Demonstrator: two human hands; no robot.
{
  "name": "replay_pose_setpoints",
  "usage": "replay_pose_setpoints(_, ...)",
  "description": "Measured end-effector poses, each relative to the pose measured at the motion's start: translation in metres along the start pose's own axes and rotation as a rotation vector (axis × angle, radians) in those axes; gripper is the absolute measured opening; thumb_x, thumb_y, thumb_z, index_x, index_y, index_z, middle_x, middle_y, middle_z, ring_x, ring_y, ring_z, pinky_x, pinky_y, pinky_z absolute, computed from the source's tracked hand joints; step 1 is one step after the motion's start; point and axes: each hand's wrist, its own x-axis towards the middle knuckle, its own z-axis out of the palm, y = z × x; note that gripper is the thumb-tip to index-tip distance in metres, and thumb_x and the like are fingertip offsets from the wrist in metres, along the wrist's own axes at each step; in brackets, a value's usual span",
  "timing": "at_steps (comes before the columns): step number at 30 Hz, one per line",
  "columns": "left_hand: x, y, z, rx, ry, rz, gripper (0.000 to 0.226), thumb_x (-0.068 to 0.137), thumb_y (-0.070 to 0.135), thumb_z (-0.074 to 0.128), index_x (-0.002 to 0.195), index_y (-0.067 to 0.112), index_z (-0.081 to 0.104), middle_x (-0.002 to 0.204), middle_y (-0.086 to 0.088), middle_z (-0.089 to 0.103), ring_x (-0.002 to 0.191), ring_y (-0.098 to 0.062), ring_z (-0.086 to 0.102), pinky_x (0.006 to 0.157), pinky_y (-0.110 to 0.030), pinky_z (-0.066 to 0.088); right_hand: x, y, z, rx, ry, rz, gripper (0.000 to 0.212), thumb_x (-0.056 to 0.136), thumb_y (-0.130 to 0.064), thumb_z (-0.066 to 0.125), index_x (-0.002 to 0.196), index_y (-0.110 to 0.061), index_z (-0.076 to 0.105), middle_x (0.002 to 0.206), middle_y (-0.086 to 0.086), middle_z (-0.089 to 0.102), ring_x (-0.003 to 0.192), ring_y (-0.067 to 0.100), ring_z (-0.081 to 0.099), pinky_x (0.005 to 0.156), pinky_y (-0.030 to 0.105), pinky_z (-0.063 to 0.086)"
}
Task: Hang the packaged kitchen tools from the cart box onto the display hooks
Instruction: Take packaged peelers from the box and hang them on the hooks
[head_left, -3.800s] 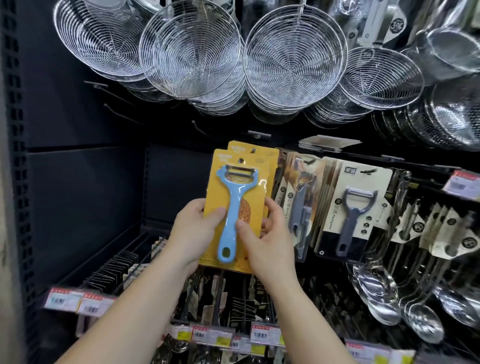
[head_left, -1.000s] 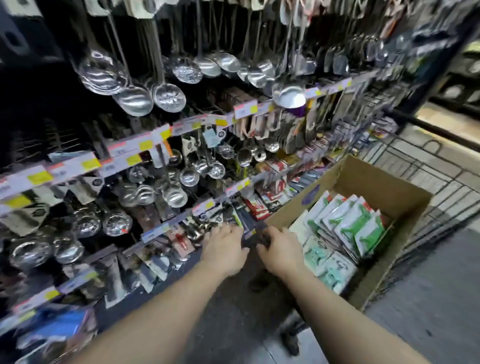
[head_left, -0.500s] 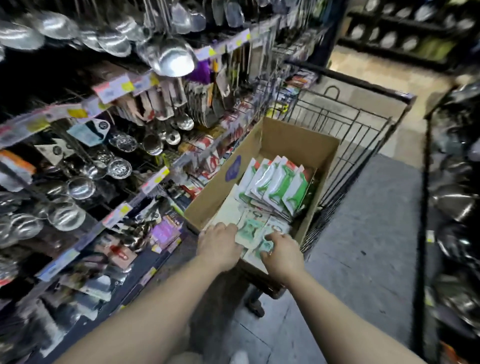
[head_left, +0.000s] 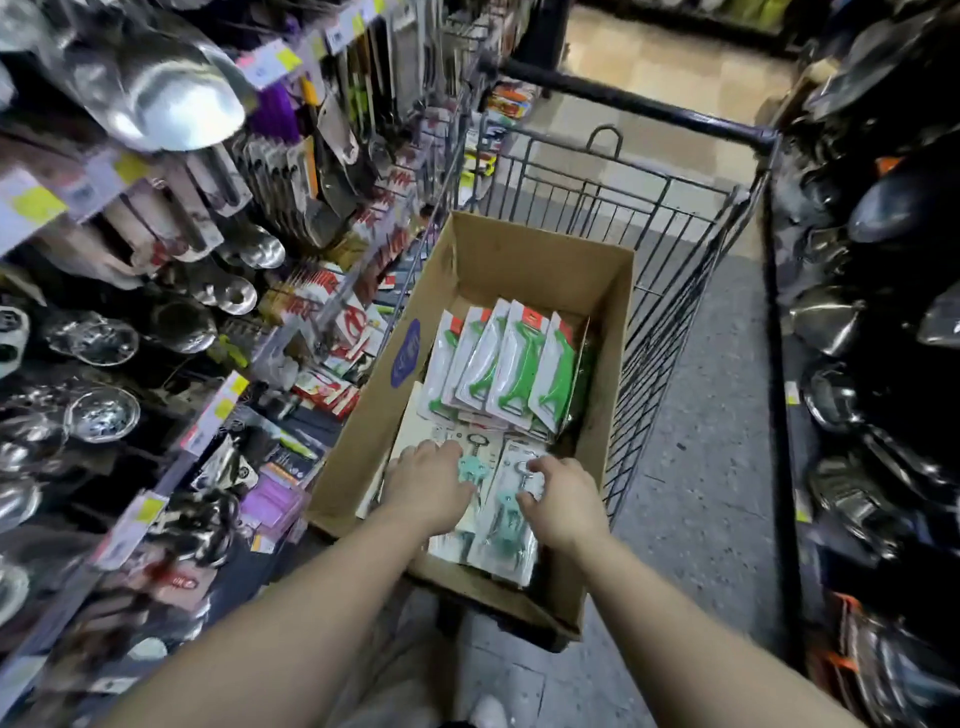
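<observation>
An open cardboard box (head_left: 613, 332) sits in a wire cart (head_left: 675, 218). A row of white packages with green tools (head_left: 511, 364) leans at the far end of the box. Nearer to me lie flat packages with teal corkscrew-like tools (head_left: 506, 514). My left hand (head_left: 428, 486) rests on the left teal package with its fingers spread over it. My right hand (head_left: 558, 499) lies on the right teal package, fingers curled at its upper edge; whether it grips the pack is unclear.
Display racks on the left (head_left: 218, 291) hold steel ladles, spoons and carded tools with price tags. Dark shelving with metal cookware (head_left: 878, 322) stands on the right. The cart's black handle bar (head_left: 639, 104) crosses the far end. Grey floor shows between cart and right shelf.
The view swung down from the display with the blue peeler pack to the cart. Both hands came down into the near end of the box onto the teal packages.
</observation>
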Motion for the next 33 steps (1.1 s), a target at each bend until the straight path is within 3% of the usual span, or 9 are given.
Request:
replay_pose_setpoints(6,0.058,-0.01,-0.014,-0.023,-0.062,0.044,0.053,0.1,0.044,0.052,0.146,0.02,0.044,0.146,-0.009,0.049,0.136,-0.03,0.044,0.108,-0.039,0.036,0.037,-0.02,-0.004,0.079,0.02,0.101,0.047,0.095,-0.035,0.06,0.14,-0.025,0.051,0.141,0.005,0.048,0.13,0.026,0.045,0.107,0.036,0.041)
replay_pose_setpoints(12,0.114,-0.006,-0.016,-0.137,-0.116,0.059,0.05,0.1,0.039,0.055,0.143,0.014,0.048,0.143,-0.012,0.053,0.13,-0.032,0.05,0.103,-0.039,0.045,0.064,-0.018,-0.004,0.11,0.019,0.186,0.048,0.095,-0.035,0.06,0.141,-0.024,0.051,0.139,0.006,0.049,0.13,0.027,0.046,0.105,0.036,0.041)
replay_pose_setpoints(20,0.171,0.008,0.005,-0.338,-0.173,-0.095,0.047,0.1,0.034,0.058,0.139,0.009,0.049,0.136,-0.013,0.059,0.117,-0.031,0.059,0.092,-0.034,0.05,0.104,0.0,-0.001,0.162,0.006,0.228,0.048,0.093,-0.031,0.061,0.138,-0.019,0.054,0.134,0.009,0.054,0.126,0.029,0.05,0.104,0.036,0.043)
replay_pose_setpoints(24,0.191,0.018,0.019,-0.372,-0.188,-0.185,0.041,0.103,0.033,0.056,0.132,0.003,0.056,0.126,-0.014,0.064,0.088,-0.025,0.056,0.081,-0.032,0.048,0.118,0.01,0.006,0.185,-0.026,0.226,0.048,0.094,-0.029,0.061,0.14,-0.018,0.052,0.135,0.01,0.052,0.128,0.029,0.048,0.106,0.033,0.039)
replay_pose_setpoints(27,0.203,0.024,0.034,-0.425,-0.194,-0.251,0.042,0.104,0.032,0.054,0.134,0.002,0.057,0.111,-0.009,0.063,0.071,-0.016,0.053,0.064,-0.027,0.044,0.126,0.017,0.01,0.186,-0.052,0.223,0.046,0.094,-0.029,0.061,0.139,-0.018,0.054,0.135,0.012,0.052,0.128,0.03,0.048,0.105,0.033,0.038)
replay_pose_setpoints(30,0.209,0.027,0.042,-0.52,-0.184,-0.295,0.043,0.105,0.026,0.054,0.143,0.006,0.052,0.137,-0.013,0.059,0.088,-0.019,0.053,0.08,-0.027,0.04,0.133,0.021,0.013,0.197,-0.066,0.223,0.045,0.094,-0.029,0.062,0.137,-0.019,0.055,0.136,0.011,0.052,0.128,0.03,0.048,0.107,0.034,0.038)
replay_pose_setpoints(33,0.209,0.024,0.045,-0.632,-0.151,-0.323,0.038,0.104,0.02,0.055,0.138,0.005,0.055,0.122,-0.011,0.061,0.105,-0.031,0.064,0.091,-0.036,0.052,0.138,0.023,0.014,0.223,-0.08,0.22,0.045,0.094,-0.029,0.062,0.137,-0.019,0.055,0.136,0.01,0.052,0.127,0.029,0.049,0.108,0.036,0.042)
